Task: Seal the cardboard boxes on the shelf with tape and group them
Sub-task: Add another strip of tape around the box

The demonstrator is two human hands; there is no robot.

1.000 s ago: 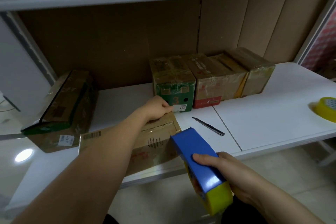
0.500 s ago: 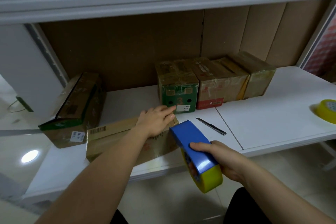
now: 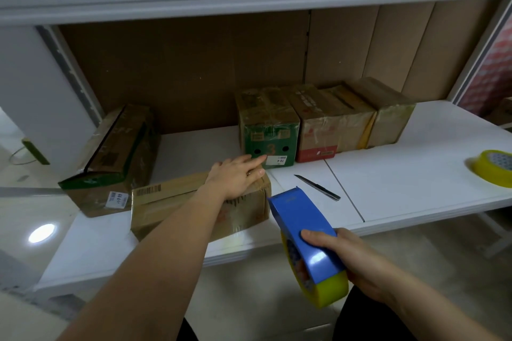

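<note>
Left hand (image 3: 235, 177) lies flat-fingered on the near box (image 3: 199, 210), right hand (image 3: 343, 255) grips the tape dispenser (image 3: 302, 224) just right of those fingers; beyond the fingertips four taped boxes (image 3: 324, 119) stand grouped, one long box (image 3: 116, 155) apparently left.

green box (image 3: 270, 135) front "3", its white label (image 3: 278, 159) "78-4"

a white shelf (image 3: 401, 183) is loaded with cardboard boxes (image 3: 318, 122), a knife (image 3: 317, 187) and a tape roll (image 3: 494, 167).
</note>
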